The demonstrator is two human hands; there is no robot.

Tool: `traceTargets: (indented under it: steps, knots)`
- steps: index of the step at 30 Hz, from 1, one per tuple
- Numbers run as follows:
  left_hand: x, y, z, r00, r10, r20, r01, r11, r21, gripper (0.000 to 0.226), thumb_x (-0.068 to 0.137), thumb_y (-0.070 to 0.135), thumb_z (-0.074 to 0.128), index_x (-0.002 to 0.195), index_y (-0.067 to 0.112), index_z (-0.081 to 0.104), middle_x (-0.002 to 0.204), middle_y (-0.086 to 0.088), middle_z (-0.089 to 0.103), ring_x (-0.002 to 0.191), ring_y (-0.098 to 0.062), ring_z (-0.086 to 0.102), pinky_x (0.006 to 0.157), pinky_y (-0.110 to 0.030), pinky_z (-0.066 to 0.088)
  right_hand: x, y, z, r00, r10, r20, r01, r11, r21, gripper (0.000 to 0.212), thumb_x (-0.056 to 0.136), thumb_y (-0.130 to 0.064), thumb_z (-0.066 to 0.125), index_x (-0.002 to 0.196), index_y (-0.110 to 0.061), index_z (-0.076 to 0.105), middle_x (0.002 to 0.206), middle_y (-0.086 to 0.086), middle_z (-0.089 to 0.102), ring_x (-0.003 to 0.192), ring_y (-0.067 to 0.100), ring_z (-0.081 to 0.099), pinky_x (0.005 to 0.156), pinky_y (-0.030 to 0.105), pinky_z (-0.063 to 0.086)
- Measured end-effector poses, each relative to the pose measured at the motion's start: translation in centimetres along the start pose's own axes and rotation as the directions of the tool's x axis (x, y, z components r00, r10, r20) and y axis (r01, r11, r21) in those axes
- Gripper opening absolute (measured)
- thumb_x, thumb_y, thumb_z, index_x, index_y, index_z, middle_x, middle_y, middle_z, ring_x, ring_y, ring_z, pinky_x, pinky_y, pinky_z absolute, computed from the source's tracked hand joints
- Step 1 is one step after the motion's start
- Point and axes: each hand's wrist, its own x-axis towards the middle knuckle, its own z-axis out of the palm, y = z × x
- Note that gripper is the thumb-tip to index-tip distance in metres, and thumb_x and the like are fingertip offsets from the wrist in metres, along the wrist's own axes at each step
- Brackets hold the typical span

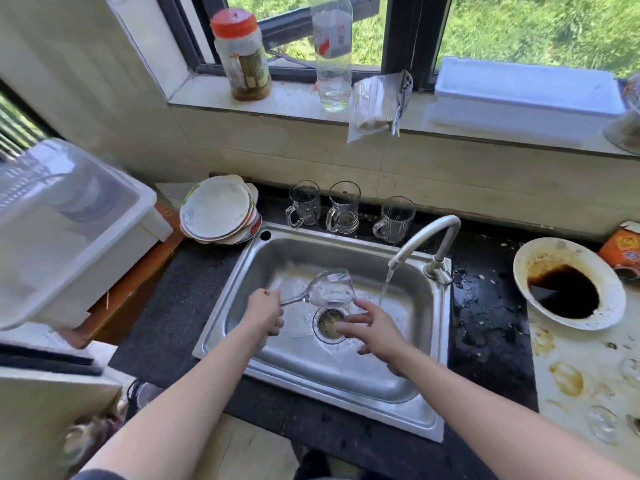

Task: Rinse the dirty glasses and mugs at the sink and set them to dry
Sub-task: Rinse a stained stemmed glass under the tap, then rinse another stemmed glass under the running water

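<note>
The clear stemmed wine glass lay tipped on its side above the stainless steel sink, its bowl wet and streaked inside and its mouth turned to the right. The left hand had its grip closed round the stem. The right hand kept a wide grip just beside the rim, over the drain — fingers spread, holding nothing. A thin stream fell from the curved metal tap near the glass. Three clear handled glass mugs lined the basin's back edge on the dark bench — a stack of white plates crowded its back left corner.
</note>
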Motion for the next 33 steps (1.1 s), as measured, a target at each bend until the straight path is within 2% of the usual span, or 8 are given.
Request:
traceTargets:
  steps: [3, 5, 11, 14, 17, 20, 24, 33]
  knots:
    - [-0.1, -1.4, -2.1, 0.986, -0.105, 0.132, 0.117, 0.989, -0.088, 0.022, 0.092, 0.006, 0.034, 0.072, 0.014, 0.034, 0.062, -0.007, 0.033, 0.042, -0.008, 0.025, 0.040, -0.011, 0.014, 0.5, -2.3, 2.3, 1.000, -0.023, -0.009, 0.025, 0.967, 0.254, 0.082, 0.075, -0.021, 0.081, 0.144, -0.017, 0.037, 0.119, 0.005, 0.064, 0.098, 0.020, 0.066, 0.061, 0.028, 0.049]
    - [-0.1, -2.1, -3.6, 0.968, -0.134, 0.210, 0.164, 0.978, -0.130, 0.022, 0.094, 0.008, 0.036, 0.073, 0.012, 0.037, 0.063, -0.009, 0.037, 0.040, -0.010, 0.029, 0.038, -0.012, 0.016, 0.8, -4.0, 4.0, 1.000, -0.029, -0.011, 0.031, 0.957, 0.287, 0.072, 0.077, -0.016, 0.079, 0.140, -0.014, 0.043, 0.116, 0.010, 0.064, 0.090, 0.018, 0.064, 0.063, 0.029, 0.050]
    - [2.2, -3.3, -10.6, 0.931, -0.148, 0.333, 0.229, 0.948, -0.220, 0.027, 0.102, 0.031, 0.039, 0.097, 0.006, 0.050, 0.075, -0.015, 0.056, 0.046, -0.021, 0.055, 0.044, -0.023, 0.038, 3.7, -8.2, 11.7, 0.994, -0.099, -0.047, 0.105, 0.986, 0.132, 0.062, 0.071, -0.014, 0.085, 0.124, -0.005, 0.055, 0.114, 0.012, 0.064, 0.098, 0.023, 0.066, 0.066, 0.030, 0.057]
    - [5.1, -3.9, -15.5, 0.959, -0.163, 0.233, 0.216, 0.951, -0.222, 0.042, 0.100, 0.045, 0.038, 0.107, 0.007, 0.055, 0.092, -0.017, 0.063, 0.066, -0.027, 0.062, 0.054, -0.032, 0.050, 6.1, -10.8, 17.0, 0.975, -0.197, -0.104, 0.192, 0.980, -0.055, 0.061, 0.062, -0.018, 0.092, 0.112, -0.008, 0.059, 0.103, 0.009, 0.065, 0.090, 0.021, 0.065, 0.072, 0.035, 0.058]
    - [7.9, -4.9, -20.0, 0.984, -0.169, 0.050, 0.172, 0.983, -0.070, 0.038, 0.101, 0.039, 0.038, 0.113, 0.006, 0.052, 0.093, -0.016, 0.063, 0.069, -0.026, 0.062, 0.052, -0.031, 0.052, 9.2, -12.9, 21.9, 0.938, -0.316, -0.141, 0.252, 0.903, -0.349, 0.060, 0.054, -0.027, 0.092, 0.102, -0.017, 0.059, 0.093, 0.004, 0.066, 0.080, 0.017, 0.061, 0.076, 0.038, 0.054]
    - [9.3, -6.5, -23.5, 0.991, -0.133, -0.016, 0.134, 0.988, 0.072, 0.027, 0.099, 0.033, 0.043, 0.108, 0.011, 0.056, 0.088, -0.010, 0.062, 0.069, -0.023, 0.061, 0.059, -0.031, 0.052, 12.3, -14.6, 26.0, 0.912, -0.381, -0.153, 0.260, 0.824, -0.503, 0.060, 0.057, -0.032, 0.087, 0.108, -0.020, 0.057, 0.094, -0.006, 0.061, 0.084, 0.014, 0.057, 0.073, 0.029, 0.046]
    - [10.2, -7.4, -26.3, 0.995, -0.096, 0.022, 0.091, 0.981, 0.170, 0.017, 0.099, 0.027, 0.045, 0.099, 0.017, 0.059, 0.087, -0.007, 0.062, 0.072, -0.019, 0.060, 0.062, -0.028, 0.052, 16.3, -15.8, 30.4, 0.911, -0.397, -0.113, 0.271, 0.781, -0.563, 0.072, 0.065, -0.030, 0.085, 0.127, -0.015, 0.052, 0.116, -0.001, 0.060, 0.105, 0.017, 0.057, 0.082, 0.023, 0.039]
    - [13.4, -8.2, -28.1, 0.996, -0.046, 0.072, 0.033, 0.985, 0.171, 0.018, 0.098, 0.026, 0.045, 0.091, 0.020, 0.060, 0.083, -0.006, 0.064, 0.068, -0.017, 0.060, 0.059, -0.026, 0.049, 22.1, -18.7, 36.4, 0.873, -0.483, -0.072, 0.312, 0.665, -0.679, 0.065, 0.073, -0.033, 0.081, 0.127, -0.012, 0.051, 0.122, 0.006, 0.060, 0.112, 0.025, 0.056, 0.088, 0.032, 0.043]
